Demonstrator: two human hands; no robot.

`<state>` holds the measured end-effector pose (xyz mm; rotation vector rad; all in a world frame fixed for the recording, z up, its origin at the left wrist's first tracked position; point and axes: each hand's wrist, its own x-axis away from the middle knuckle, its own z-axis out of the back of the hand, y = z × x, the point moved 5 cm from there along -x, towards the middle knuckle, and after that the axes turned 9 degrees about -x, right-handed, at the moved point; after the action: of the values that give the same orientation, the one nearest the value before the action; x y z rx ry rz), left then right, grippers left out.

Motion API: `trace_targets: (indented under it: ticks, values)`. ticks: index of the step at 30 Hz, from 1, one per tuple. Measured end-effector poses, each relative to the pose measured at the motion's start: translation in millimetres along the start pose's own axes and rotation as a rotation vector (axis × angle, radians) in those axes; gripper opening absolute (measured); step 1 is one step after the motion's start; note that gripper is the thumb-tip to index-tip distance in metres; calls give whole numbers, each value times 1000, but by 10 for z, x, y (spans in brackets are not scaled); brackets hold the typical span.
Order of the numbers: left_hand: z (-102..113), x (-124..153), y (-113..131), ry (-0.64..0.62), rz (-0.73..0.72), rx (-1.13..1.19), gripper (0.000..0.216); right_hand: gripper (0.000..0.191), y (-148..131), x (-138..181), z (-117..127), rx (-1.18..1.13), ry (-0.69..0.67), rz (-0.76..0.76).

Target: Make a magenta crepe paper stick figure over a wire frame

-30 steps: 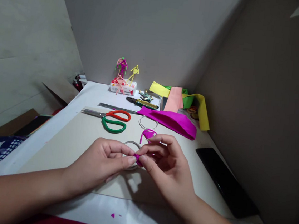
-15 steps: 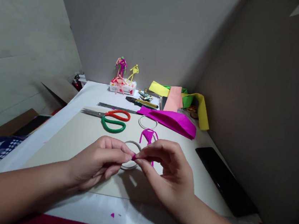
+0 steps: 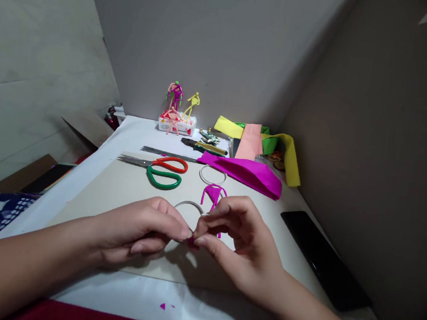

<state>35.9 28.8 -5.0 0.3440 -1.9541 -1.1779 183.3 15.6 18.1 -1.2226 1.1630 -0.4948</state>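
Note:
Between the fingertips of both hands is a small piece of magenta crepe paper (image 3: 192,241), mostly hidden by the fingers. My left hand (image 3: 147,229) pinches it from the left, and my right hand (image 3: 237,240) pinches it from the right. Just beyond the fingers lies a magenta paper figure (image 3: 213,193) with thin limbs, partly covered by my right hand. A roll of tape or ring (image 3: 189,203) shows behind the fingertips, its lower part hidden. Another pale ring (image 3: 212,182) rests farther back.
Scissors (image 3: 163,172) with red and green handles lie left of centre. Behind are pliers (image 3: 207,147), thin wires (image 3: 168,153), a magenta crepe strip (image 3: 246,174) and yellow strips (image 3: 292,164). Small figures (image 3: 192,103) stand by a tissue pack (image 3: 177,125). A black phone (image 3: 321,259) lies right.
Both hands have shifted slightly toward me with the magenta piece, and more of it shows below the fingertips. The view has moved a little; the other things lie as before.

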Motion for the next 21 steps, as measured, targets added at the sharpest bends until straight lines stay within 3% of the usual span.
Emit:
trace_targets:
  ticks: [10, 15, 21]
  values:
    - [-52, -21, -9, -93, -2, -4, 20, 47, 109, -60, 17, -317, 59, -233]
    - [-34, -32, -21, -95, 9, 62, 18, 47, 118, -55, 6, -346, 59, -186]
    - [-11, -65, -10, -42, -17, 32, 16, 44, 116, -51, 22, -227, 78, -114]
